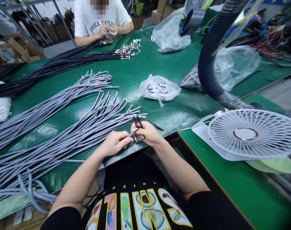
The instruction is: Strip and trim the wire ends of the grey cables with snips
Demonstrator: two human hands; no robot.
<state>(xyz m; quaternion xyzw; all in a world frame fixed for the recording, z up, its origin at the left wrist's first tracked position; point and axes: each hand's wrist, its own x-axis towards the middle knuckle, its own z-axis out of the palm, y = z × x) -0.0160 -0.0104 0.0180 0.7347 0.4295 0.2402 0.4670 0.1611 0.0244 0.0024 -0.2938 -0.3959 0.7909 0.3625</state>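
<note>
My left hand is closed round the end of a grey cable. Thin coloured wires and pale frayed strands stick out of that end, between my two hands. In my right hand is a pair of small dark snips, blades pointing away from me; its fingers also meet the wires. Just beyond my hands lies a large bundle of grey cables, their cut ends towards the right. A thin black rod-like tool rests on the table by my right hand.
Another grey cable bundle and black cables with white connectors lie farther back. A plastic bag of small dark pieces sits mid-table. At right are a ribbed hose and a white fan. Across the table sits a person.
</note>
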